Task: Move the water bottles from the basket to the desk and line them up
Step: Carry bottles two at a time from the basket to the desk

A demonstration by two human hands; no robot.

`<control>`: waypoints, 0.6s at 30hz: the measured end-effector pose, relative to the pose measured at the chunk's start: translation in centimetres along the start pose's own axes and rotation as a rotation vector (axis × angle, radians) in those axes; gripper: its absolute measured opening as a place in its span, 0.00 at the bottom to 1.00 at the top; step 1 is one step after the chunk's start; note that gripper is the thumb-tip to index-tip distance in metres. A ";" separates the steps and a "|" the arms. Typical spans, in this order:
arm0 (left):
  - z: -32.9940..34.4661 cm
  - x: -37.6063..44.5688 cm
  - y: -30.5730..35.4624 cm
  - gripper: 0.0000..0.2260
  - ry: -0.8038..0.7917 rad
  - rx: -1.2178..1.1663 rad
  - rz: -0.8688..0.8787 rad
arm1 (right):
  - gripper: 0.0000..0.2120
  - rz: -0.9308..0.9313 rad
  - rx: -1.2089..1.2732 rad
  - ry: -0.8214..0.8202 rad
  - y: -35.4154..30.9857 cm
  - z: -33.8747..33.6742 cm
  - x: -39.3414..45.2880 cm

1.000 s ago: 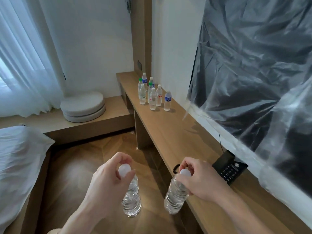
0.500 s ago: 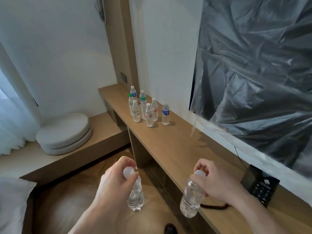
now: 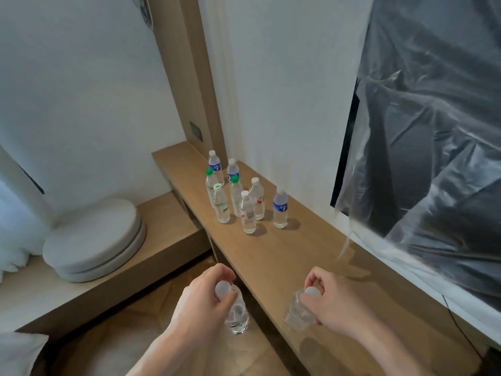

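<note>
Two bottles aloft | left hand [image 3: 202, 299] fingers clamp one bottle [image 3: 237, 317] over floor | right hand [image 3: 332, 302] fingers clamp another [image 3: 298, 314] above counter [image 3: 284, 256] | eight bottles [image 3: 238, 194] standing ahead

Long wooden desk [image 3: 276, 256] along the wall

7 water bottles [image 3: 238, 196] stand upright in a loose cluster toward the desk's far end, with 1 more [image 3: 280, 209] just beside them nearer the wall edge.
</note>
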State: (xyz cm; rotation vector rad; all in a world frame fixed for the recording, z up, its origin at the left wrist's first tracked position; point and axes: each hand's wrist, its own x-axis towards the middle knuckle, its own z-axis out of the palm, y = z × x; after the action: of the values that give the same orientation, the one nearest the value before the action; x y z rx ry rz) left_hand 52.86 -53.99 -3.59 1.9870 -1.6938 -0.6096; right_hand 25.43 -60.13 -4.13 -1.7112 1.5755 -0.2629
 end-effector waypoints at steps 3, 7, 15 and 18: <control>0.0 4.8 -0.3 0.09 0.005 0.016 0.027 | 0.08 0.004 -0.043 0.003 -1.1 -0.9 4.6; 0.1 10.4 -0.7 0.09 -0.004 0.025 0.042 | 0.08 0.023 -0.070 0.022 -2.3 -1.6 9.2; 1.1 21.7 -3.6 0.10 -0.159 0.084 0.160 | 0.07 0.131 -0.063 0.084 -3.9 -1.5 16.4; 1.8 25.7 -4.7 0.10 -0.251 0.139 0.221 | 0.06 0.187 -0.036 0.109 -4.8 -0.6 19.6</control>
State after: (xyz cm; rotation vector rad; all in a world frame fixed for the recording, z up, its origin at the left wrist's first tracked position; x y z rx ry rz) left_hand 59.17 -78.89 -8.87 1.8398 -2.1245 -0.7015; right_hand 32.75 -78.70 -7.35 -1.5858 1.8171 -0.2377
